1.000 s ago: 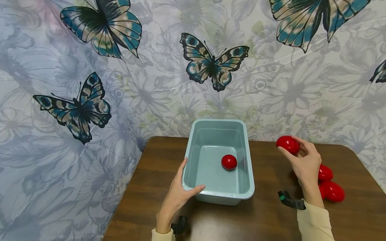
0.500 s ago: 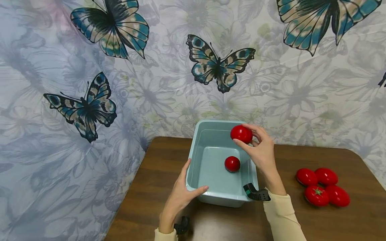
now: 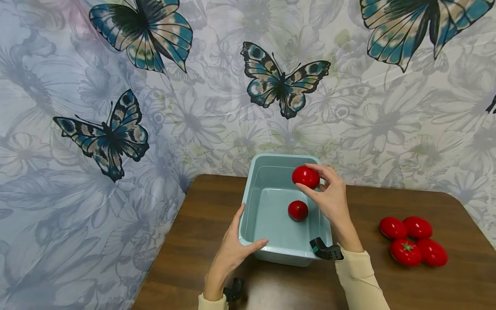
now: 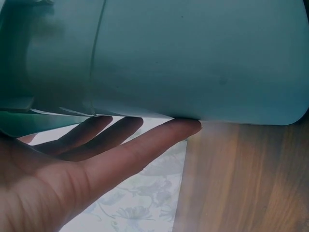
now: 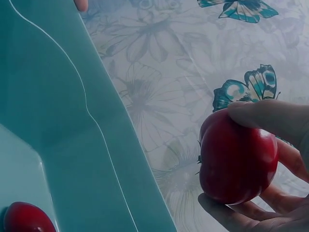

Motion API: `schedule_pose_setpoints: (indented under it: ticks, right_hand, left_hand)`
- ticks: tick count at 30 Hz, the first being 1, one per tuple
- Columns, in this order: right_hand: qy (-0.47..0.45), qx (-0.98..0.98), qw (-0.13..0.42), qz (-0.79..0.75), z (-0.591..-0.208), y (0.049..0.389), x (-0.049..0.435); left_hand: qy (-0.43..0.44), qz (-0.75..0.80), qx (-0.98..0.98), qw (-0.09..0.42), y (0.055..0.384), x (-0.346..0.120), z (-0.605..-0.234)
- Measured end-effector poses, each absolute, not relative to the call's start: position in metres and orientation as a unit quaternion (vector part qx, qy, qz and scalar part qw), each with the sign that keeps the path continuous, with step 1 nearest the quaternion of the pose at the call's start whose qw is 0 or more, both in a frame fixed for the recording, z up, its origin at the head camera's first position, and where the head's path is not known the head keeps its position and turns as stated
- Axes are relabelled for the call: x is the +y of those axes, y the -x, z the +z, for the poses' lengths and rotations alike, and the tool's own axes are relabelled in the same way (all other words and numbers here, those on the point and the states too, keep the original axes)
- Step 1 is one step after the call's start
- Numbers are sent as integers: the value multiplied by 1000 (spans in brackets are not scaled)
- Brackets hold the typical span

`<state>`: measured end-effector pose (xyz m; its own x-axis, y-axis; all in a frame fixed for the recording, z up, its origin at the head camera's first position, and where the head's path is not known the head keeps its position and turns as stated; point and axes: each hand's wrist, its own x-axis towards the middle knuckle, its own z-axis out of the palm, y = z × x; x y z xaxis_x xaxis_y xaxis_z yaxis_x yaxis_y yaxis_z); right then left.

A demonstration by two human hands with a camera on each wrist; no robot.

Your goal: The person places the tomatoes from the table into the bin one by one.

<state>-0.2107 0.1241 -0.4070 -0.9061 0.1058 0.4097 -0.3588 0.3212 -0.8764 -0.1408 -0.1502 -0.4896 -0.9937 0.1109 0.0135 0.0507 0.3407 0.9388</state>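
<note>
A light blue-green plastic bin [image 3: 267,232] stands on the table, with one red tomato [image 3: 298,211] on its floor. My right hand [image 3: 333,198] pinches another tomato [image 3: 305,177] between thumb and fingers above the bin's far right part. In the right wrist view this held tomato [image 5: 237,159] is clear of the bin wall, its green stem end facing left. My left hand [image 3: 231,254] lies at the bin's near left corner, its fingers straight. The left wrist view has those fingers [image 4: 145,147] touching the outer wall [image 4: 193,63].
To the right of the bin, several tomatoes [image 3: 405,252] lie grouped on the brown wooden table [image 3: 372,206]. Behind the table hangs a cloth [image 3: 217,129] printed with flowers and butterflies. Black bands [image 3: 326,249] circle both wrists.
My right hand has carried the tomato left from near the group to over the bin, then slightly lower. The left hand stays at the bin's corner.
</note>
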Motion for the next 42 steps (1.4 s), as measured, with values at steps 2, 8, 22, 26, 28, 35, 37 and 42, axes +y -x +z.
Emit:
schedule_pose_setpoints:
  ticks: [2, 8, 22, 26, 28, 35, 37, 42]
  right_hand:
    - [-81, -790, 201, 573, -408, 211, 124]
    - [-86, -806, 185, 556, -411, 211, 124]
    - [-92, -824, 156, 536, -414, 206, 123]
    - [-104, -810, 155, 556, -412, 206, 124]
    - [-115, -801, 160, 566, -409, 206, 125]
    - [-133, -790, 160, 577, -396, 200, 132]
    - [-133, -791, 157, 577, -394, 198, 134]
    - [-136, -792, 153, 576, -393, 194, 137]
  left_hand:
    - [-50, 572, 818, 27, 141, -150, -489]
    - [-48, 574, 817, 30, 142, -150, -489]
    - [-50, 575, 816, 30, 141, -150, -489]
    - [-45, 571, 819, 30, 141, -150, -489]
    - [-46, 572, 819, 29, 141, -150, -489]
    - [-47, 568, 821, 20, 137, -148, -489]
    - [-48, 567, 822, 17, 137, -148, -489]
    - [-50, 574, 817, 19, 137, -147, -489]
